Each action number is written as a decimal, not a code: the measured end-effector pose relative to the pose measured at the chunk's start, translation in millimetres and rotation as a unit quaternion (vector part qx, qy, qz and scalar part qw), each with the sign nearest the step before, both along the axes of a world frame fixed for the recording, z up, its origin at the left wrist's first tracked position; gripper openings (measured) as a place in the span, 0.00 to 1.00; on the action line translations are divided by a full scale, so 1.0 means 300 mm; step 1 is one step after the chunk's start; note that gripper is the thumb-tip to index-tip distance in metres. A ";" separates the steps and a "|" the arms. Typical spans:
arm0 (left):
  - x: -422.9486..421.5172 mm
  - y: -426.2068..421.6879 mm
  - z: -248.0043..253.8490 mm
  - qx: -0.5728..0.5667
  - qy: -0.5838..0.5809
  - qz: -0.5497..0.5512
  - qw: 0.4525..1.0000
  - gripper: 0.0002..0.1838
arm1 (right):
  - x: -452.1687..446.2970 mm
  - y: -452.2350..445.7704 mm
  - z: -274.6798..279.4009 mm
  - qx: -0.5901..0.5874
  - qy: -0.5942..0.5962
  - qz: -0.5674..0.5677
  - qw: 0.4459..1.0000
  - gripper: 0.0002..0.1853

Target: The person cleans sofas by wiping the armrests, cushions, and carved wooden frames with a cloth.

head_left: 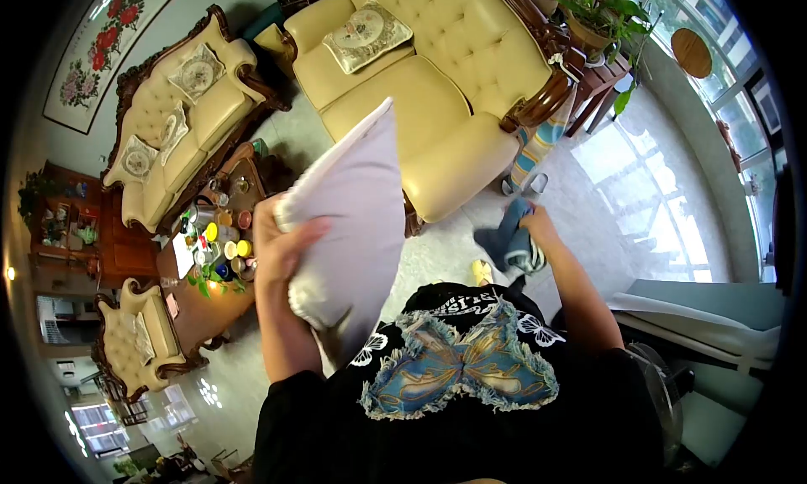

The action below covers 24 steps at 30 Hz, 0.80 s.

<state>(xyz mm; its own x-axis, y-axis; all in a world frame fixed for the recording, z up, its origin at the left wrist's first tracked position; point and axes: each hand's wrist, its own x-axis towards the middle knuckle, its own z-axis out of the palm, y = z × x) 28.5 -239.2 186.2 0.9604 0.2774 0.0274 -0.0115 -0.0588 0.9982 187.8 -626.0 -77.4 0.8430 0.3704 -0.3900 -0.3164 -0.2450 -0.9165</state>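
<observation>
My left hand [290, 240] grips a pale lilac throw pillow [357, 206] by its edge, fingers closed on its corded border. The pillow is held up on its side, its plain face toward me and its other face hidden. Lower down on the right, my right hand [538, 225] is closed round a bunched blue-grey cloth [508, 238], which hangs above the floor. A cream tufted sofa [395, 110] stands just beyond the pillow. On its seat lies a patterned cushion [368, 35].
A wooden coffee table [206, 312] at left carries many jars and cups. Behind it is a long sofa [189, 135] with several cushions; an armchair [143, 337] stands nearer. Potted plants [588, 30] are at the upper right. Slippers [528, 183] lie by the sofa's end.
</observation>
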 end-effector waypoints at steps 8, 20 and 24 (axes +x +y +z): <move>0.217 -0.497 -0.376 0.431 -0.144 -0.252 0.854 0.06 | -0.057 0.097 0.391 -0.036 -0.277 0.248 0.928 0.50; 0.146 -0.316 -0.866 0.217 0.098 0.141 0.961 0.19 | -0.082 0.072 -0.002 0.066 0.173 -0.020 0.983 0.14; -0.074 0.014 -1.599 -0.172 0.478 0.074 0.858 0.46 | -0.077 0.046 -0.018 0.058 0.185 -0.012 0.981 0.14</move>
<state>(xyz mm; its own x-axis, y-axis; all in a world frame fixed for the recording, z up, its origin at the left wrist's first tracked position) 6.2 -235.1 -293.4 0.4512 0.2326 -0.8615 0.8051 0.3103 0.5055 164.7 -612.1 -82.7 0.6613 0.4115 -0.6272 -0.6367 -0.1343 -0.7593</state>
